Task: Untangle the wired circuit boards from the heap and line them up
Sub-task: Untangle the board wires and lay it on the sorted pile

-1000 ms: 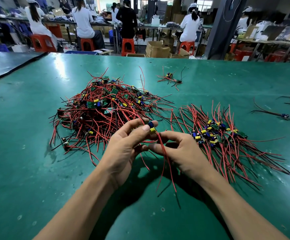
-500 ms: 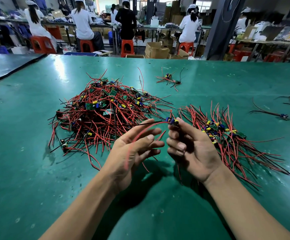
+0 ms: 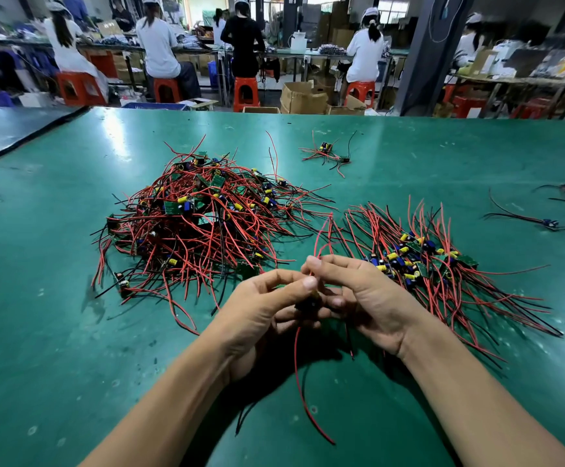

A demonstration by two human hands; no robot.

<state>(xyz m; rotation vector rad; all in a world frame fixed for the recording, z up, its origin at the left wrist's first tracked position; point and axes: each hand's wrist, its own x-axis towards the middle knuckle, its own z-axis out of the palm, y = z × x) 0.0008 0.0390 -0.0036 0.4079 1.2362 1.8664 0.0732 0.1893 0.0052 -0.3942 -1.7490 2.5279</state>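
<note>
Hands are bunched together now. Half a second back they sat apart, with our right hand [image 3: 372, 298] holding the board [image 3: 308, 303] up by the sorted row and our left hand [image 3: 260, 315] loose with a wire draped across it. Now both have pulled in toward us and meet over the bench [image 3: 55, 332], in front of the gap between the two piles.

The little board is mostly buried between our fingers, just a dark lump under the left thumb. Left fingers [image 3: 308, 283] are curled round it, thumb on top. Right fingers [image 3: 313, 262] pinch its red wire [image 3: 321, 237] just above the board, and that lead sticks up past them. A long red lead [image 3: 299, 382] and a black one dangle below our hands toward us.

Both forearms come in from the bottom corners, wrists bent inward, and the right palm faces the left.

The tangled heap [image 3: 200, 224] sits ahead on the left, and the lined-up row [image 3: 426, 261] is just beyond our right hand.
</note>
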